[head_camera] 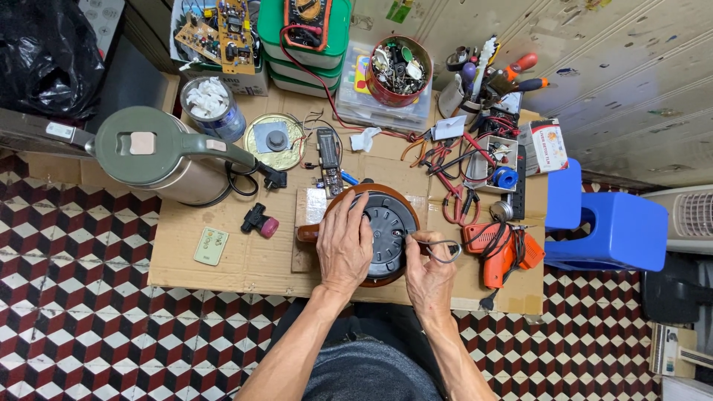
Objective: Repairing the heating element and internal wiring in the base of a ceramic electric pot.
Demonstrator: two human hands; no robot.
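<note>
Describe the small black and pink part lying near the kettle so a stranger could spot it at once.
Start at the cardboard sheet that covers the low work surface, and find the big olive-lidded kettle on its left end. Just right of the kettle's base, left of the round brown appliance base under the hands, lies the small part. It alone is a stubby black body with a pink rounded end, unlike the flat pale remote below it.

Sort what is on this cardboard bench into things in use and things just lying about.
In use: left hand pressing on the upturned brown kettle base; right hand holding a thin tool against it.

Lying about: green kettle, orange tool, pliers, red tin of parts, multimeter.
</note>
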